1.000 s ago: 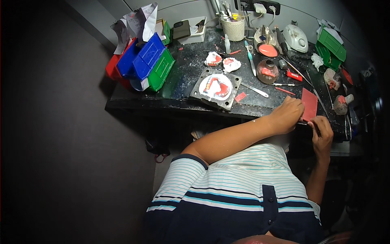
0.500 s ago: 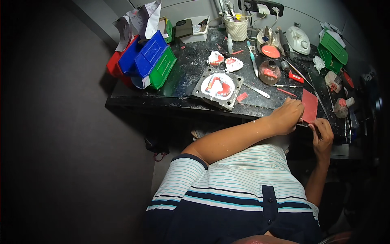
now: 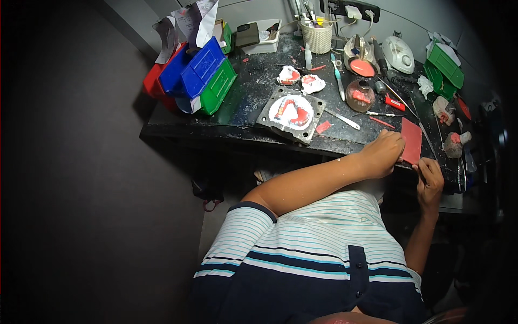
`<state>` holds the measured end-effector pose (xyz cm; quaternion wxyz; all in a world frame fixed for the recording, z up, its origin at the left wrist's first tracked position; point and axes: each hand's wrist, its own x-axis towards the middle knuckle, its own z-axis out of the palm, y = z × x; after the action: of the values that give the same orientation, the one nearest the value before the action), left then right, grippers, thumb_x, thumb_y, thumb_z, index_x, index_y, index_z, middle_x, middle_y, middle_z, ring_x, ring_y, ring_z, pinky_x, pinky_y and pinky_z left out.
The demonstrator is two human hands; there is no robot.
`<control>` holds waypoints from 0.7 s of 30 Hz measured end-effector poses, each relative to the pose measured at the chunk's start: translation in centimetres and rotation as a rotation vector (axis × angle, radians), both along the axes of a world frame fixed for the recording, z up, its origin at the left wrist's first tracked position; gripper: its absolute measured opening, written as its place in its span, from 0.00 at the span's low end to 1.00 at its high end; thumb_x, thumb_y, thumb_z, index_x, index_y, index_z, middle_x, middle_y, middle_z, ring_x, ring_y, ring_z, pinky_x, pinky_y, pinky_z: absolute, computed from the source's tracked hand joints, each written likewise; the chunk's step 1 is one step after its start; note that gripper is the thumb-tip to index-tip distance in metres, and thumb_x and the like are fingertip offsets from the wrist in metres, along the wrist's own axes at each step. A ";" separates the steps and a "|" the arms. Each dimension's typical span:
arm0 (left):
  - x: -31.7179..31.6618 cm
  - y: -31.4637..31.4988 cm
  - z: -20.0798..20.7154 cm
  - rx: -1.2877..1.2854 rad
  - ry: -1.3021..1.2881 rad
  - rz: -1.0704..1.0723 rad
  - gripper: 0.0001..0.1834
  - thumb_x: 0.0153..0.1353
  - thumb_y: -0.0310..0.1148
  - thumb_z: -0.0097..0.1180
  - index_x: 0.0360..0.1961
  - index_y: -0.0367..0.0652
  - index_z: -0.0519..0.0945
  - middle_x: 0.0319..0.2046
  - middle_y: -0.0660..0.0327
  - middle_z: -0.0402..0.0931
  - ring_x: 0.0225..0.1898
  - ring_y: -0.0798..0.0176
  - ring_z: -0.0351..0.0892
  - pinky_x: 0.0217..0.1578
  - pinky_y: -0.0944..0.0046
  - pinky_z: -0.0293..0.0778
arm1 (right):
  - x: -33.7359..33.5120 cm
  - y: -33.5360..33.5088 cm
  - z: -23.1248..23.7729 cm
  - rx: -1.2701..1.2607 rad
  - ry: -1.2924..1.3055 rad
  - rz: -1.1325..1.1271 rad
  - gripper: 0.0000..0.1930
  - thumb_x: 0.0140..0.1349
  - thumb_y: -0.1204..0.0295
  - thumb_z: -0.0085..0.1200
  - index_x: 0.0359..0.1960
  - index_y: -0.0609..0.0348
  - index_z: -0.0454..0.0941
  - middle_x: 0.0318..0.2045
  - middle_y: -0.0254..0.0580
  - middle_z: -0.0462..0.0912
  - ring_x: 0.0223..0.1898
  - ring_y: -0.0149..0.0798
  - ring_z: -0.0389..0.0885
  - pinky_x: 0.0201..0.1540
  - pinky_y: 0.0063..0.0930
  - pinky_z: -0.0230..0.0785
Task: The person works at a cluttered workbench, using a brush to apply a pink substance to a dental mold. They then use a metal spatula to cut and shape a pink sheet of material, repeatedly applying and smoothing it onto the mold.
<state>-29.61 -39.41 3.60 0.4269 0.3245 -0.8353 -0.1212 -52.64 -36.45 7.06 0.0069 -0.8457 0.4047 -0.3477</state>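
Observation:
A flat rectangular pink-red wax sheet (image 3: 411,141) is held at the front edge of the bench, tilted slightly. At its left edge my left hand (image 3: 384,152) is closed, its fingers curled against the sheet. My right hand (image 3: 430,181) pinches the sheet's near right corner between thumb and fingers. Left of my hands, a small scrap of pink wax (image 3: 322,127) lies beside a white-handled knife (image 3: 343,119). A metal flask half (image 3: 268,117) holds white plaster with a red wax arch and teeth (image 3: 298,115).
Two plaster dental models (image 3: 312,83) stand behind the flask. A spirit burner (image 3: 359,96), red lighter (image 3: 394,102) and toothbrush (image 3: 338,78) lie beyond my hands. Blue bins (image 3: 202,67) stand at left, a green bin (image 3: 443,70) at far right, a tool cup (image 3: 317,40) at back.
The view has shifted slightly, so the bench items appear a little farther right. My hands keep nearly the same places at the wax sheet, the right fingers shifting only slightly.

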 end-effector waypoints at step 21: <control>-0.2 -0.3 -0.4 0.017 0.017 0.012 0.11 0.55 0.24 0.67 0.36 0.39 0.76 0.40 0.50 0.75 0.47 0.42 0.75 0.50 0.48 0.68 | -0.1 -0.1 -0.1 -0.005 -0.007 -0.035 0.06 0.64 0.80 0.64 0.42 0.67 0.83 0.36 0.47 0.83 0.40 0.48 0.81 0.45 0.36 0.73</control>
<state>-29.78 -39.66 3.23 0.4322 0.3322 -0.8285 -0.1284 -52.74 -36.52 6.94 0.0000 -0.8372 0.4186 -0.3518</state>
